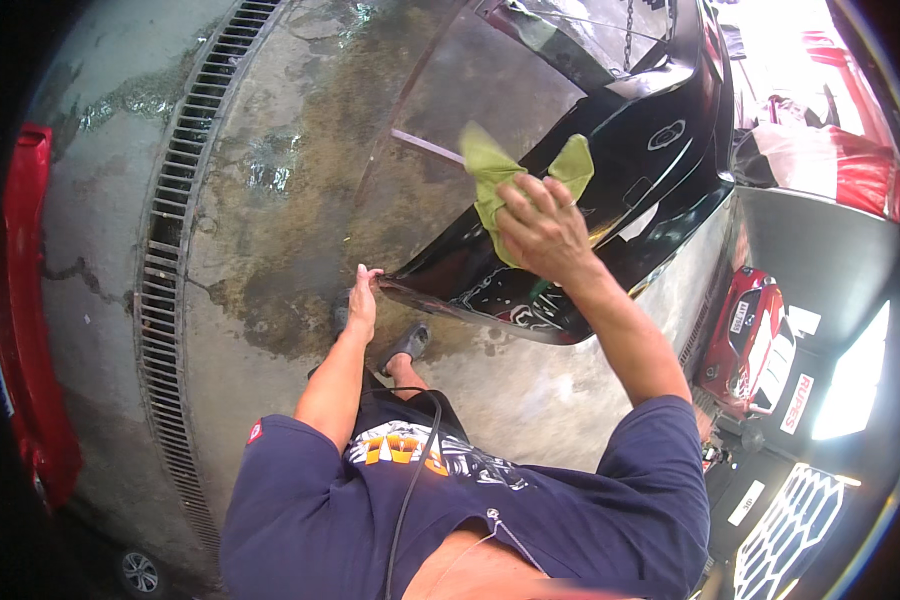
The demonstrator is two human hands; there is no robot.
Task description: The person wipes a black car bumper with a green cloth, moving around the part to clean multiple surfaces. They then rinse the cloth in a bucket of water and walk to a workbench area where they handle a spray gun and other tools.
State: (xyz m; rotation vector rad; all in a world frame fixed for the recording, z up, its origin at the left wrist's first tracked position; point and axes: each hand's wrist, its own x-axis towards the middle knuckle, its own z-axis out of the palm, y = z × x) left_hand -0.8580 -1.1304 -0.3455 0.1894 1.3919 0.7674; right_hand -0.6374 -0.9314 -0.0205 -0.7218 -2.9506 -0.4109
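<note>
A glossy black car bumper (610, 150), seemingly off any car, stretches from the upper right down to a pointed corner near the middle. My left hand (363, 305) grips that corner's edge, its far fingers partly hidden. In my right hand (548, 228) is a yellow-green cloth (495, 180), bunched under the fingers over the bumper's face. One flap of the cloth sticks up blurred on the left, another on the right. Reflections shine along the bumper's lower end, below the cloth.
A slotted drain grate (160, 270) runs along the wet, stained concrete floor (280, 240) at left. Beyond it lies a red car panel (30, 330). A chain (629, 35) hangs at the top. A red car (745, 345) stands at right. A dark cable (410, 480) crosses my shirt.
</note>
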